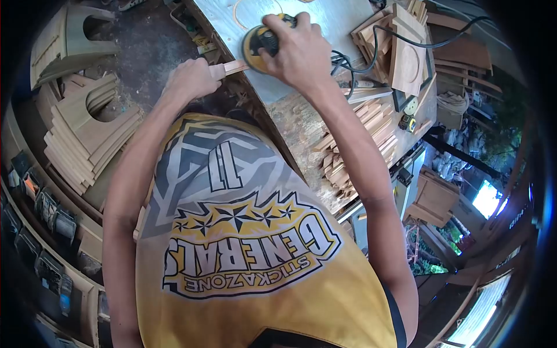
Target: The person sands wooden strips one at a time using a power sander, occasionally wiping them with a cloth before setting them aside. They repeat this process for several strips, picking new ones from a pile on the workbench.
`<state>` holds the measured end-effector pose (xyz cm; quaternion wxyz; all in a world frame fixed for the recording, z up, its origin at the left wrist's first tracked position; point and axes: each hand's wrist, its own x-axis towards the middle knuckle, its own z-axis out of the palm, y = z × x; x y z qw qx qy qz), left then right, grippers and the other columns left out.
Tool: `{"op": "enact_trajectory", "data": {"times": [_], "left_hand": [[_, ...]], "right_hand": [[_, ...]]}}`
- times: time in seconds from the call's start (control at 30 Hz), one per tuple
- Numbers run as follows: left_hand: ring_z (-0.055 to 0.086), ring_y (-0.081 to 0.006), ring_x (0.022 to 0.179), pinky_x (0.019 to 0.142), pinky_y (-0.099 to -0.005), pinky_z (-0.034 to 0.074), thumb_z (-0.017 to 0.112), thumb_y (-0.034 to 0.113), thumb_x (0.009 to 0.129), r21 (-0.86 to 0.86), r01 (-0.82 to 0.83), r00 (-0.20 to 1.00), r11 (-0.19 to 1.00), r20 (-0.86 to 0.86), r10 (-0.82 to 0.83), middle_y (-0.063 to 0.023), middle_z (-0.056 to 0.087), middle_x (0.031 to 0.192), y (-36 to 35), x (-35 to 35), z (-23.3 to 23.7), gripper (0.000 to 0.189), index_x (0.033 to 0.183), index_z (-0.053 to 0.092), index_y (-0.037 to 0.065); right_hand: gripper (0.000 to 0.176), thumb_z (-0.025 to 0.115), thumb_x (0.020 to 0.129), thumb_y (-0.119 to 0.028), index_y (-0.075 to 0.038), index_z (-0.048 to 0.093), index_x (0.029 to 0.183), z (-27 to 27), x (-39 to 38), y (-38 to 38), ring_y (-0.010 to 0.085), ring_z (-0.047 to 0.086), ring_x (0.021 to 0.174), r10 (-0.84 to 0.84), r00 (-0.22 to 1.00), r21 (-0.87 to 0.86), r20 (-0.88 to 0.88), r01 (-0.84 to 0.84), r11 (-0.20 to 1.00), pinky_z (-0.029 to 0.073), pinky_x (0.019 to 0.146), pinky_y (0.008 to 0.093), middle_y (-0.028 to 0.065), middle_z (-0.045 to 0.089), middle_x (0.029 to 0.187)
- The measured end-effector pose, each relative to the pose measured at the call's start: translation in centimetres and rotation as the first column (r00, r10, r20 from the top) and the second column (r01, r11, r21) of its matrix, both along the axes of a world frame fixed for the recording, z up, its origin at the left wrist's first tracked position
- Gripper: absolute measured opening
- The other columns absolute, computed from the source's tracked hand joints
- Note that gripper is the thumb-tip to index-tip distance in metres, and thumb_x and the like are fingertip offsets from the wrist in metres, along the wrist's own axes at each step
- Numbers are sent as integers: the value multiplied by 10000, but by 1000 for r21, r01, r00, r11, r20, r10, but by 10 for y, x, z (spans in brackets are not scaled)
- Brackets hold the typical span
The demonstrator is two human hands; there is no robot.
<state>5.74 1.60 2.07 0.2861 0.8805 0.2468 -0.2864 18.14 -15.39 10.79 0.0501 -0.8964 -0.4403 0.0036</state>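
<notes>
My right hand [300, 55] is wrapped over a yellow-and-black power sander [259, 46] at the edge of the workbench. A short wooden strip [235, 67] sticks out to the left from beside the sander; its far end is hidden by the tool. Closed around the near end of that strip is my left hand [196, 79], just off the bench edge. Under the sander lies a pale, smooth board [278, 87] on the bench, with a curved pencil-like line near its top.
Stacked wood strips [362, 139] lie on the bench to the right. Behind them are wooden panels [408, 52] and a black cord [429, 45]. A tape measure [407, 122] sits near the right edge. At left stand cut wooden panels [93, 130] with rounded cutouts.
</notes>
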Motion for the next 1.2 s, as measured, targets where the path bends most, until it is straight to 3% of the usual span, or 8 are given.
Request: {"op": "enact_trajectory", "data": {"times": [0.17, 0.53, 0.57, 0.7, 0.83, 0.93, 1.0, 1.2], "left_hand": [[711, -418, 1070, 939, -488, 555, 811, 360, 791, 14, 3, 999, 1000, 44, -4, -279, 736, 1080, 1, -1, -1, 468, 1048, 761, -28], [710, -393, 1093, 955, -474, 552, 758, 339, 815, 27, 5, 998, 1000, -59, -4, -252, 738, 1123, -6, -9, 6, 441, 1101, 762, 4], [710, -393, 1093, 955, -474, 552, 758, 339, 815, 24, 14, 998, 1000, -58, -13, -252, 738, 1123, -7, -14, 8, 441, 1101, 762, 4], [702, -416, 1090, 960, -485, 544, 742, 340, 814, 22, -80, 994, 997, -72, 82, -270, 731, 1119, -5, -43, 3, 453, 1110, 755, -3], [696, -431, 1085, 954, -497, 542, 749, 338, 808, 44, -145, 989, 988, -15, 146, -276, 729, 1105, -4, -66, -1, 450, 1101, 752, -4], [700, -431, 1075, 947, -507, 544, 756, 335, 803, 50, -174, 985, 983, 0, 174, -271, 733, 1095, -1, -75, 2, 436, 1094, 756, 11], [700, -432, 1074, 944, -511, 545, 761, 334, 805, 56, -178, 984, 982, 4, 178, -269, 734, 1094, 0, -74, 2, 434, 1105, 756, 19], [698, -434, 1076, 939, -511, 549, 767, 329, 819, 89, -155, 987, 984, -30, 158, -266, 731, 1111, -2, -74, 1, 432, 1125, 750, 25]], "right_hand": [[543, 831, 763, -279, -188, 616, 1253, 11, -19, 8, 457, 609, 942, -14, 996, -32, -91, 11, 999, 541, 735, 532, 237, 568, 1103], [508, 819, 771, -324, -271, 634, 1242, 5, -24, 7, 465, 654, 938, 8, 995, 51, -100, -3, 999, 574, 769, 544, 260, 575, 1091], [550, 829, 755, -267, -198, 618, 1258, 9, -23, 0, 460, 621, 949, -29, 995, 73, -93, 36, 997, 557, 741, 527, 252, 567, 1112], [491, 807, 766, -254, -198, 635, 1222, 10, 14, -38, 449, 617, 981, -152, 976, 41, -155, 160, 986, 551, 794, 533, 247, 567, 1117], [472, 804, 755, -250, -193, 641, 1195, -3, 60, -69, 441, 615, 992, -217, 976, 111, 8, 215, 970, 544, 819, 529, 243, 567, 1107], [550, 820, 784, -399, -292, 626, 1288, -7, 92, -87, 440, 682, 961, -170, 965, 67, 197, 160, 985, 582, 765, 513, 248, 609, 1080], [576, 816, 774, -442, -285, 624, 1294, -4, 98, -92, 435, 691, 960, -318, 935, 47, 154, 315, 948, 577, 806, 520, 237, 617, 1085], [594, 818, 777, -455, -290, 626, 1314, 4, 94, -71, 429, 696, 956, -262, 960, 101, 98, 252, 962, 579, 822, 498, 224, 622, 1078]]}}
